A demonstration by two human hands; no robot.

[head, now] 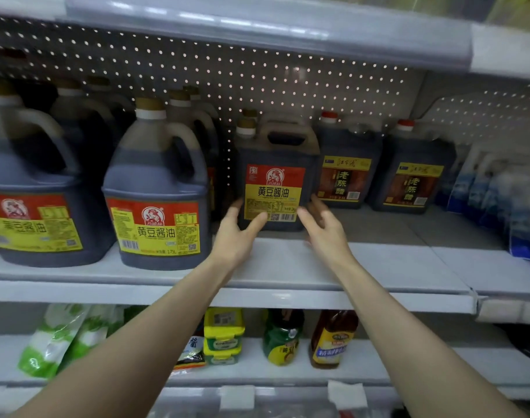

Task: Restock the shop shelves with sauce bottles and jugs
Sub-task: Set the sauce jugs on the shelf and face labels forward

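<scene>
A square dark soy sauce jug (pixel 274 173) with a red and yellow label stands upright on the middle white shelf (pixel 378 267). My left hand (pixel 236 233) reaches to its lower left corner, fingers spread, fingertips touching the jug's front and left side. My right hand (pixel 324 227) is at the jug's lower right corner, fingers straight and loosely spread against its side. Neither hand curls round the jug. Two round soy sauce jugs (pixel 158 194) with handles stand to the left, more behind them.
Two dark vinegar jugs (pixel 345 167) with red caps stand right of the square jug. Blue and white bags (pixel 499 200) lie at the far right. The shelf below holds green bags (pixel 61 336), yellow-lidded tubs (pixel 223 333) and small bottles (pixel 333 336). A shelf edge (pixel 257 34) overhangs above.
</scene>
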